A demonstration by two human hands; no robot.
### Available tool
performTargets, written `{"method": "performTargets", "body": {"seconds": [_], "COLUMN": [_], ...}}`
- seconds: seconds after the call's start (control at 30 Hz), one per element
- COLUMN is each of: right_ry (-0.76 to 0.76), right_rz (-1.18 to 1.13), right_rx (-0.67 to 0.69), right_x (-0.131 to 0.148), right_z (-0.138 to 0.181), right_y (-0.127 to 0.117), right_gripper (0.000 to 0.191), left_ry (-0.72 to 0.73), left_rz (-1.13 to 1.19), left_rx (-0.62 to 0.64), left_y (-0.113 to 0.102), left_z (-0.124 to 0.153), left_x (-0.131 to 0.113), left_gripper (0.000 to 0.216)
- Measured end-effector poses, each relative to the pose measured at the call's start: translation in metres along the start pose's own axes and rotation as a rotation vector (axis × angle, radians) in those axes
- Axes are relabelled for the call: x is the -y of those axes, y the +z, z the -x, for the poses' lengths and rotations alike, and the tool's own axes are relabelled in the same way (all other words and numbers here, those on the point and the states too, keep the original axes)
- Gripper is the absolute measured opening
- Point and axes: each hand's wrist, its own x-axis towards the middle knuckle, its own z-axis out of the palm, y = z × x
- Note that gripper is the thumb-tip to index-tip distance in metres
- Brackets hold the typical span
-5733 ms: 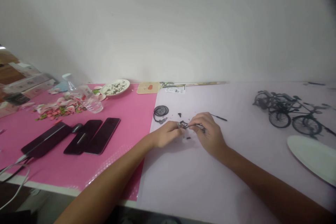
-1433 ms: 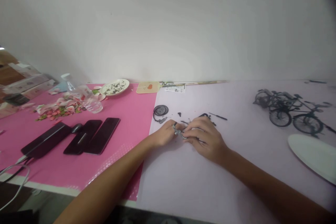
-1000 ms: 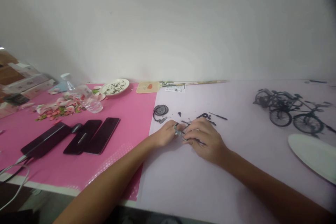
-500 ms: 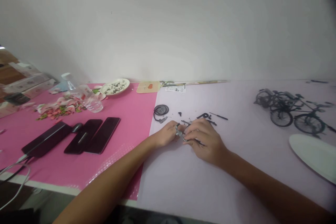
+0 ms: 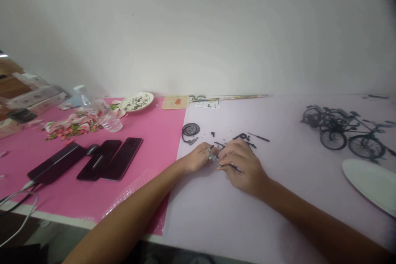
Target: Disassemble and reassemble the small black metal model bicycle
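Note:
My left hand (image 5: pixel 199 158) is closed, its fingertips pinching a small silver-grey handlebar (image 5: pixel 213 156) with a dark end, the size of a model bicycle's. My right hand (image 5: pixel 243 167) is closed on the other side of the same piece, thumb and forefinger pressed together. A thin dark tip sticks out below its fingers; I cannot tell whether it belongs to the handlebar. Just beyond the hands lie small spoked wheels (image 5: pixel 191 129), a black chain guard-like part (image 5: pixel 239 136), several loose black bits and a small dark screwdriver (image 5: pixel 259 137).
Model bicycles (image 5: pixel 346 132) stand at the right, behind a white plate (image 5: pixel 371 183). On the pink left side are two phones (image 5: pixel 122 159), a black power bank (image 5: pixel 55 163), a plastic bottle (image 5: pixel 108 117), scattered petals (image 5: pixel 74 126) and a dish (image 5: pixel 136 102). A fly swatter (image 5: pixel 175 102) lies by the wall.
The whole view has shifted very slightly. Both hands keep nearly the same pose around the handlebar, which appears turned a little between the fingers.

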Motion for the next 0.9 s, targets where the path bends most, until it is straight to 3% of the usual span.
{"method": "performTargets", "body": {"seconds": [0.3,0.47,0.53,0.63,0.77,0.9], "right_ry": [0.016,0.017,0.024,0.026,0.039,0.047], "right_rz": [0.006,0.038,0.064,0.118,0.164,0.175], "right_rx": [-0.001,-0.017,-0.031,-0.069,-0.109,-0.124], "right_x": [-0.001,-0.007,-0.008,-0.008,-0.009,-0.01], "right_z": [-0.001,0.001,0.001,0.001,-0.002,-0.004], "right_y": [-0.001,-0.002,-0.002,-0.004,-0.006,-0.006], "right_gripper": [0.016,0.018,0.02,0.02,0.019,0.017], "left_ry": [-0.045,-0.059,0.026,0.232,0.511,0.631], "left_rz": [0.004,0.026,-0.097,-0.376,-0.621,-0.728], "left_rx": [0.033,-0.124,-0.259,-0.444,-0.472,-0.485], "left_y": [-0.001,0.004,0.005,0.004,0.002,0.003], "left_z": [0.0,-0.002,-0.003,-0.003,-0.001,-0.001], "left_x": [-0.004,-0.005,-0.005,-0.003,-0.001,-0.002], "left_gripper": [0.027,0.047,0.048,0.03,0.04,0.043]}}
